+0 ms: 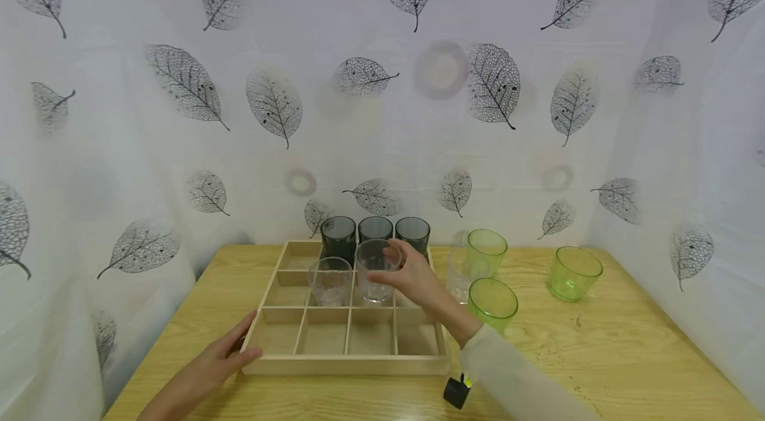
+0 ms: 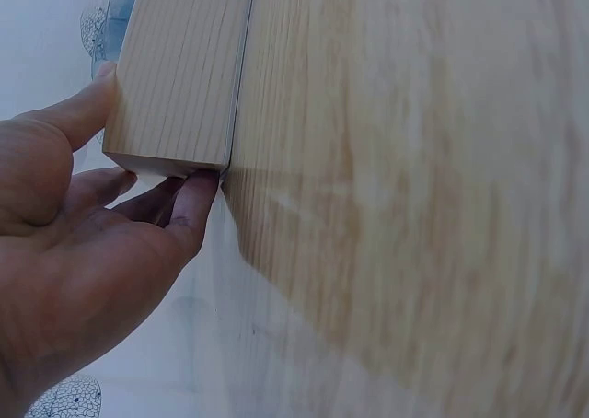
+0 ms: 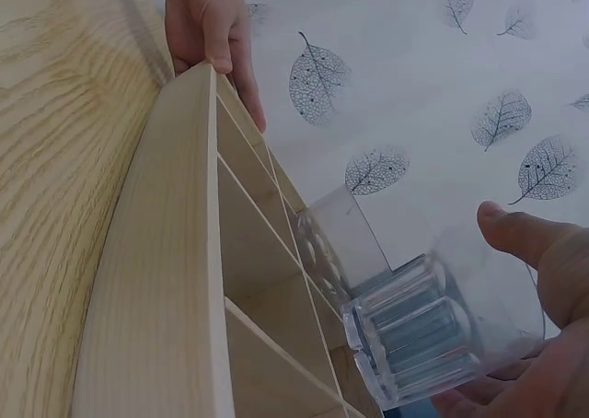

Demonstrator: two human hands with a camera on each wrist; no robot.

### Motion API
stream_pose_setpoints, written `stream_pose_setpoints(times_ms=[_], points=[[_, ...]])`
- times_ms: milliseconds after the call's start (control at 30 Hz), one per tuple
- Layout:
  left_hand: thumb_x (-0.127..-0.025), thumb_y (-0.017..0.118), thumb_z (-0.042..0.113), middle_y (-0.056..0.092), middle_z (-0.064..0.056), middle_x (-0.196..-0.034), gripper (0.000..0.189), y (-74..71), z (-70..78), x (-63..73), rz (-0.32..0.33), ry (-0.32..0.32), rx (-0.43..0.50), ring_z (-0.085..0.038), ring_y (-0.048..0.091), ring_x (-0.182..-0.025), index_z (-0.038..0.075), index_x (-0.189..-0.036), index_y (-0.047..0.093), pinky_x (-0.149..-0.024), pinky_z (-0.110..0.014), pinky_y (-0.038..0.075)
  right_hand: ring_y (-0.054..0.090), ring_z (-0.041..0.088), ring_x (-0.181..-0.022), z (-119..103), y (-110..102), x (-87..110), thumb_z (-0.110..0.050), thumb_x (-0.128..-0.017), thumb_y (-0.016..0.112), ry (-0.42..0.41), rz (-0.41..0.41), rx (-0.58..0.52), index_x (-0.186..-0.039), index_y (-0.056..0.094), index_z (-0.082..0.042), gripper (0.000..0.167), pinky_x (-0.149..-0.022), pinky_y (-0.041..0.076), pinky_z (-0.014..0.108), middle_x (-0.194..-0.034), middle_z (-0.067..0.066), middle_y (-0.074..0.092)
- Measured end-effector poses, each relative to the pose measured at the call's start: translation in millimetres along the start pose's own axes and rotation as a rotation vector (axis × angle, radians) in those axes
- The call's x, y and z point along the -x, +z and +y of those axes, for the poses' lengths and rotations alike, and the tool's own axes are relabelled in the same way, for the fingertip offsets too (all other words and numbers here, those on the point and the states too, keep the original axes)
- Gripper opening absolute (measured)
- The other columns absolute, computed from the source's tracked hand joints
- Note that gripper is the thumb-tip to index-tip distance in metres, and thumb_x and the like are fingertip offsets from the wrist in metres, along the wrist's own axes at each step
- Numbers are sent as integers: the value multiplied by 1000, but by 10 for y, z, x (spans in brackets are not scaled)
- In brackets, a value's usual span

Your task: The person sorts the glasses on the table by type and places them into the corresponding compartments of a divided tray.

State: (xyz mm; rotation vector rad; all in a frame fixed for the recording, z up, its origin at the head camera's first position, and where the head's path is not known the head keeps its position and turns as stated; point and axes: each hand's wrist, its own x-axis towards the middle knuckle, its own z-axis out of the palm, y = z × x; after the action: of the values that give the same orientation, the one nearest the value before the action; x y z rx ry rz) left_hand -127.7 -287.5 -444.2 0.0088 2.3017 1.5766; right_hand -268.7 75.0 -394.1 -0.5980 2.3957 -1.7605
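Observation:
A light wooden divided tray (image 1: 346,365) lies on the table. My left hand (image 1: 209,364) holds its front left corner, thumb on the top edge and fingers against the side. My right hand (image 1: 418,278) grips a clear glass (image 1: 378,275) between thumb and fingers, upright over the middle row, third compartment from the left. In the right wrist view, the ribbed lower part of this clear glass (image 3: 414,330) hangs close over the dividers. Left of it, another clear glass (image 1: 331,283) stands in the middle row. Three dark grey glasses (image 1: 338,235) fill the back row's other compartments beside the back left one.
Right of the tray stand clear glassware (image 1: 459,278) and three green glasses (image 1: 493,301), one of them farther right. A small black object (image 1: 457,392) lies near the tray's front right corner. A leaf-patterned curtain (image 1: 370,135) hangs behind the table (image 1: 627,354).

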Motion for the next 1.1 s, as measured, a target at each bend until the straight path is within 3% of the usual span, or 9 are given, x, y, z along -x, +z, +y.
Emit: stream_pose_setpoints(times_ms=[233, 433, 800, 1100], points=[[-111, 51, 33, -7, -26, -169, 81, -11, -9, -9, -3, 10, -10, -51, 0, -151, 10, -167, -1, -116, -69, 22, 56, 34, -131, 23, 37, -48, -33, -82, 89, 34, -6, 5, -157, 37, -1, 97, -108, 46, 51, -147, 15, 57], [-110, 52, 34, -7, -26, -169, 81, -10, -9, -10, -1, 2, -8, -52, 0, -151, 11, -167, -1, -115, -70, 22, 59, 38, -127, 105, 77, -55, -24, -83, 90, 27, -2, -15, -156, 37, 4, 94, -104, 49, 51, -146, 21, 56], [-110, 52, 33, -5, -27, -169, 81, 3, 18, -9, 1, -11, 0, -52, 2, -151, 10, -167, -1, -114, -69, 26, 53, 47, -131, 277, 175, -22, -24, -78, 93, -3, -31, 220, -149, 39, 16, 97, -108, 44, 56, -143, 32, 54], [-111, 51, 30, -7, -29, -168, 80, -5, 0, -15, 1, 0, -20, -54, 1, -150, 7, -167, -1, -113, -69, 27, 47, 45, -138, 249, 75, 12, -31, -83, 89, 4, -57, 170, -154, 33, 12, 100, -111, 41, 57, -152, 29, 47]])
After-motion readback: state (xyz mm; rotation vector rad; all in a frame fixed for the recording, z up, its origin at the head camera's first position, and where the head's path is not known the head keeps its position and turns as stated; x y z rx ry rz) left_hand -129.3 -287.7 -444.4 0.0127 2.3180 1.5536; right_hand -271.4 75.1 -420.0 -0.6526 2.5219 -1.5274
